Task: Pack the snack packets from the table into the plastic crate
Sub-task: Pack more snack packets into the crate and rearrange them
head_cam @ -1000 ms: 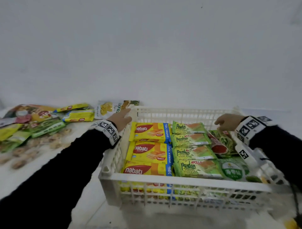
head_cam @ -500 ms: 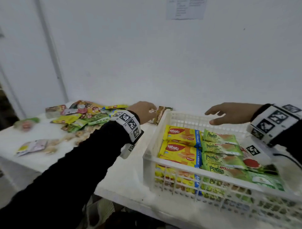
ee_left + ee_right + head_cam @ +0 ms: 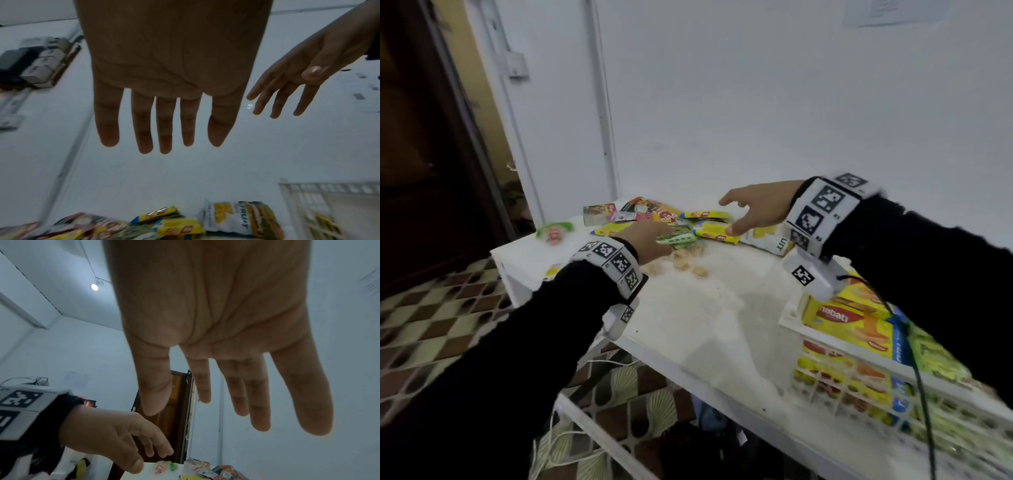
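1. Lying in a loose, overlapping heap at the far end of the counter [image 3: 698, 318], the snack packets [image 3: 654, 219] left to pack are yellow, green and red ones, with a white-and-yellow bag [image 3: 770, 240] at the heap's right edge.
2. Near that heap some pale crumbly bits [image 3: 685, 260] sit on the counter; what they are is too blurred to tell.
3. The left hand [image 3: 647, 240] is low over the near side of the heap, fingers straight and slightly apart in the left wrist view, holding nothing; whether the fingertips touch a packet I cannot tell.
4. The right hand [image 3: 756, 209] hovers above the heap's right side, fingers spread and thumb out, also empty, just over a yellow packet [image 3: 717, 231].
5. The plastic crate [image 3: 859, 353] stands at the counter's near right end, well apart from the heap, already holding rows of yellow wafer packs [image 3: 846, 318] and green packs [image 3: 935, 356].
6. Judged from this, the step in hand is the reach for another load: both hands are at the heap, neither has gripped.
7. The next move likely calls for each hand to close on a packet or a few, lift them free of the overlapping neighbours, and carry them right to the crate.
8. The slick, layered wrappers may slide or drag others along, so a firm pinch from above seems wise.
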